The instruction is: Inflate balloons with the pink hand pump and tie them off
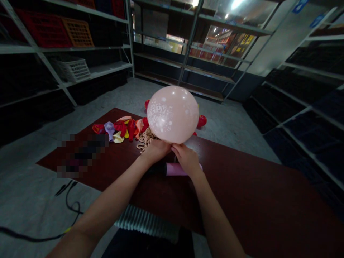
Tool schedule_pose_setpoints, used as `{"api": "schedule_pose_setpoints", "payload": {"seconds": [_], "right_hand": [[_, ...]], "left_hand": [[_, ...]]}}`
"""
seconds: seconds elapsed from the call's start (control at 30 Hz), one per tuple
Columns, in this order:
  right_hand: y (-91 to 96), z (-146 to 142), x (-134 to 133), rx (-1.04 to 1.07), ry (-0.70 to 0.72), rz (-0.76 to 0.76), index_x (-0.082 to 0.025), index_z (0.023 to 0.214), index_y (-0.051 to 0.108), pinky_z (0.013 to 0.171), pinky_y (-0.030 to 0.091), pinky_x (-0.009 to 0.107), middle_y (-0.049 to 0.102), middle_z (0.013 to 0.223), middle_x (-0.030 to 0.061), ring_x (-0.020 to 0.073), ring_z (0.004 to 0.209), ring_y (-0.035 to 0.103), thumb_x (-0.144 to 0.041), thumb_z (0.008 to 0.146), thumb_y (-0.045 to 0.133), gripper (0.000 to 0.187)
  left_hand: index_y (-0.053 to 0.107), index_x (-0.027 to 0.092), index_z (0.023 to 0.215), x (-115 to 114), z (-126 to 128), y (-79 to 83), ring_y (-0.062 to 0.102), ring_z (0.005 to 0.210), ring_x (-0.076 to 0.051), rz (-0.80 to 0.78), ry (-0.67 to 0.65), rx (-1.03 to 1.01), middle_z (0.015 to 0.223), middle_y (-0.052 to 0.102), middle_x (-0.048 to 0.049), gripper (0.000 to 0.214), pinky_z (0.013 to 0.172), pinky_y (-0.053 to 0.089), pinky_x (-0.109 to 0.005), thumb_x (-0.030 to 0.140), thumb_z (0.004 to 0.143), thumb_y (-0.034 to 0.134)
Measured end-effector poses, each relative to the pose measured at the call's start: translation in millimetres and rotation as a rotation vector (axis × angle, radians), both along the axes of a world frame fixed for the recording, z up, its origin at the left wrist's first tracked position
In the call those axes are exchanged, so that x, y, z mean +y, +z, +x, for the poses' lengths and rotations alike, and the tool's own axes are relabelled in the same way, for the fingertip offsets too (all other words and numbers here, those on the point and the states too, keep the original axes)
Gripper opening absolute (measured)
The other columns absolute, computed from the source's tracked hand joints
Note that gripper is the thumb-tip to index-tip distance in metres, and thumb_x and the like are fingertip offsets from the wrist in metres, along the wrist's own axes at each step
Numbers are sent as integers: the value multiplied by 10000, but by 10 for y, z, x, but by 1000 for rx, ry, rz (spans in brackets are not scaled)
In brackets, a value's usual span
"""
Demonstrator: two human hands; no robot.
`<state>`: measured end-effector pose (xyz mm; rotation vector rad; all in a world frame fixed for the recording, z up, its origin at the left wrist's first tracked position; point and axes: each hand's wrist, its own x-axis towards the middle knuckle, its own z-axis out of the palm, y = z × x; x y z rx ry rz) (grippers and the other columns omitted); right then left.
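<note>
An inflated pale pink balloon with white printed lettering stands upright above the table, its neck down between my hands. My left hand is closed at the neck from the left. From the right, my right hand pinches the same spot with thumb and finger; the neck itself is mostly hidden. Under my hands lies a pink and black balloon pump, partly covered by my right hand. Just behind my left hand is a heap of tan cord, beside a pile of uninflated balloons in several colours.
The dark red table reaches far to the right. Red inflated balloons show beyond its far edge. A black cable runs over the floor at left. Metal shelves with a white crate surround the room. A blurred patch covers the table's left end.
</note>
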<state>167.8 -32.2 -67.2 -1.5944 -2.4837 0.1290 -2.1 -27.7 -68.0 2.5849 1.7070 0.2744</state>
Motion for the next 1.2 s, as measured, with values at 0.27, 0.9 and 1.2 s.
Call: {"api": "schedule_pose_setpoints", "payload": {"seconds": [0.27,0.9,1.2], "right_hand": [[-74,103,121,616,108,-370,-246,1041,713,644,537,274,745,913,21,153,690,696,-339,999,503,233],[-120,270,255,1166,191,-464,-256,903,679,689,637,333,722,922,12,165,749,713,-571,848,682,320],[-87,151,166,1161,194,-435,-253,893,682,716,635,342,710,903,1,146,688,707,-553,862,661,303]], "left_hand": [[768,84,1033,-34,-57,49,750,861,-343,30,-122,-39,937,759,-210,328,742,580,-403,313,1032,534],[684,167,921,-99,-126,20,642,706,-167,-113,-200,-736,788,707,-15,280,667,439,-265,442,962,653],[734,172,916,-87,-123,-20,689,748,-160,-26,-215,-819,838,758,-34,217,682,472,-244,363,968,645]]}}
